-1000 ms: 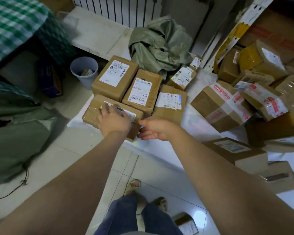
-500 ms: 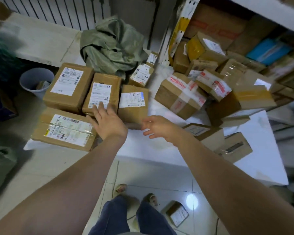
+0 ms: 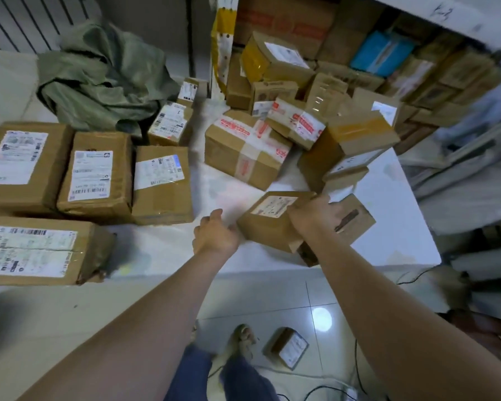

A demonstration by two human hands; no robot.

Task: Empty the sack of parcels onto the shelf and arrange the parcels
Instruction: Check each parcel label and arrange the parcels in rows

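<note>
The empty green sack [image 3: 104,82] lies crumpled at the back left of the low white shelf [image 3: 168,256]. Labelled brown parcels lie flat in neat rows on the left [image 3: 96,178], with a long one [image 3: 38,250] in front. A loose heap of boxes, one with red-printed tape [image 3: 246,149], fills the back right. At the front edge a small labelled parcel [image 3: 268,219] sits tilted between my hands. My left hand [image 3: 214,235] cups its left side. My right hand [image 3: 313,214] grips its top right edge, partly hiding a flat brown box [image 3: 356,218] behind.
A small parcel [image 3: 287,347] lies on the tiled floor beside my feet [image 3: 243,340], with dark cables [image 3: 356,371] running nearby. An upper shelf board [image 3: 446,15] overhangs stacked boxes at the back right. A radiator [image 3: 26,18] stands at the back left.
My view has swung right. Both hands left the long parcel on the left, crossed the shelf front and closed on the small labelled parcel.
</note>
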